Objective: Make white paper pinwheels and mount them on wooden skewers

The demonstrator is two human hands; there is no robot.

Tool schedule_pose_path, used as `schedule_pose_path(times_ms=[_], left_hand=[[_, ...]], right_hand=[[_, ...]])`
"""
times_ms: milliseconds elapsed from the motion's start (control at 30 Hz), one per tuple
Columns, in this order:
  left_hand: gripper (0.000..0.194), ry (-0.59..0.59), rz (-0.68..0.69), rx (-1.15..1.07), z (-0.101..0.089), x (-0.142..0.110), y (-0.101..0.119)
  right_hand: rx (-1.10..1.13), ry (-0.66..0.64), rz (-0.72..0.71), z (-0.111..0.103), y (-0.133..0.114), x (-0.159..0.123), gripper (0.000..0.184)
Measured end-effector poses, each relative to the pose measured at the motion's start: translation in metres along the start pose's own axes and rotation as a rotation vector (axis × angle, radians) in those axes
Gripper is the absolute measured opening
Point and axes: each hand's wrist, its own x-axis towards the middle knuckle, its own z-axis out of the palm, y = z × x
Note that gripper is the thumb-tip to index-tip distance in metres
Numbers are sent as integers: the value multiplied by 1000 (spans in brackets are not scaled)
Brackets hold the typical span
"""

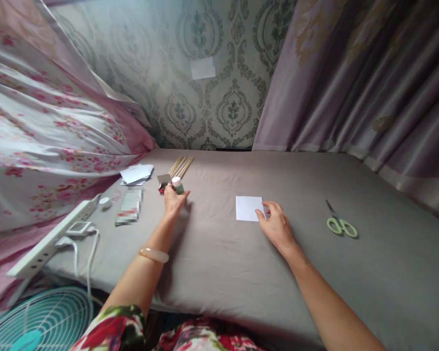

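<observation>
Left of centre, my left hand (174,201) was at the white-capped bottle (177,182), its fingers' grip unclear; right of centre, my right hand (277,226), fingers parted, touched the white paper (248,208).

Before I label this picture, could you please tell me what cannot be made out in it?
In the head view:
White-capped bottle: lower part hidden by the left hand, so the grip is unclear.
Small red box: contents too small to tell.
Packet: print lost in pixelated blur.
White paper: right edge partly covered by the right hand; whether it is pinched is unclear.
Fan: cut off by the left and bottom edges.
</observation>
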Motion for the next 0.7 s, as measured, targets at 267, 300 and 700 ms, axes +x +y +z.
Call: schedule_pose_path(times_ms=[267, 300, 700], left_hand=[[22, 11, 41, 9, -1, -15, 11], [24, -4, 87, -39, -1, -18, 16], [32, -397, 400, -457, 27, -109, 116]], right_hand=[[141, 201, 31, -7, -7, 10, 30], [171, 226, 48, -9, -9, 11, 29], [539, 83, -69, -13, -26, 6, 35]])
